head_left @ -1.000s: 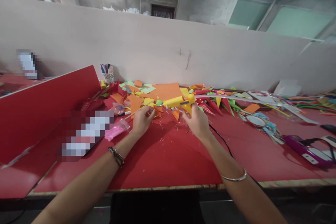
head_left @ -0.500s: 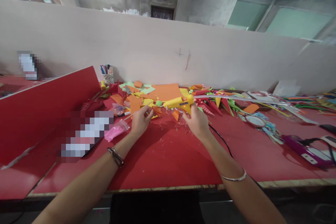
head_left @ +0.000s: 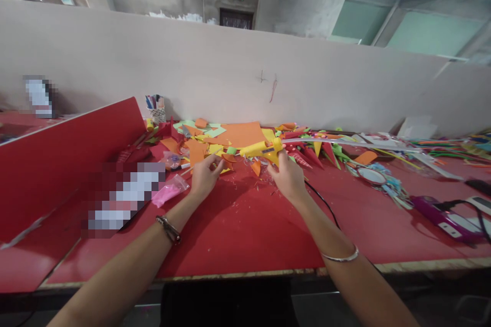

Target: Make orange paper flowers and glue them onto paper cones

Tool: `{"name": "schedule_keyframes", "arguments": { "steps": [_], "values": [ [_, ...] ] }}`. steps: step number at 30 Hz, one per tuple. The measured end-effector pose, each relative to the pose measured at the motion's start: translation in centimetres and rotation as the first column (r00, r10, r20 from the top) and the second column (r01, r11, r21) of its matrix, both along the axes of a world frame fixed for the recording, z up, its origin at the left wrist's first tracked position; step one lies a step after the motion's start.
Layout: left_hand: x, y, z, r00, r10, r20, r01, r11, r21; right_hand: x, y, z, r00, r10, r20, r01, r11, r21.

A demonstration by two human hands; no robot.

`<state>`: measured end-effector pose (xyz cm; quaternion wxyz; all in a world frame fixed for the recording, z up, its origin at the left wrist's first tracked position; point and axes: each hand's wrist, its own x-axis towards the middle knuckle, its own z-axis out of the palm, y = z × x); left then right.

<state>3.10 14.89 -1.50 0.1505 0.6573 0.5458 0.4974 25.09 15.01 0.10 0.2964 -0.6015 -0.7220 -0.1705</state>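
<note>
My right hand (head_left: 290,178) is wrapped round the handle of a yellow hot glue gun (head_left: 261,149), its nozzle pointing left. A long clear glue stick (head_left: 326,140) runs rightward from the gun's rear. My left hand (head_left: 207,176) is closed in a pinch at a small curved orange paper piece (head_left: 229,158), just below the nozzle. Beside the nozzle tip shows a small green piece (head_left: 231,150); whether it is joined to the orange one I cannot tell. Fingers partly hide the left grip.
Coloured paper scraps and an orange sheet (head_left: 241,134) lie behind my hands. A pink packet (head_left: 169,193) and a blurred-out phone-like object (head_left: 130,196) are at left, near a red board (head_left: 76,158). A black cord (head_left: 322,199) passes my right wrist; a purple power strip (head_left: 441,219) lies right.
The orange piece at my left fingertips has turned slightly. The glue gun and both hands stay nearly in place; the whole view shifts a little.
</note>
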Motion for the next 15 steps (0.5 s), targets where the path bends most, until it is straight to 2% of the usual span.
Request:
{"name": "schedule_keyframes", "arguments": {
  "steps": [9,15],
  "values": [
    [-0.06,0.12,-0.09,1.0,-0.01,0.004,0.01,1.0,-0.007,-0.05,-0.17,0.2,0.997,0.035,-0.064,-0.034,0.999,0.02],
    [-0.06,0.24,-0.17,0.999,-0.026,-0.043,0.027,0.999,0.019,-0.57,-0.36,-0.06,0.996,0.078,-0.032,-0.077,0.996,0.038]
  ]
}}
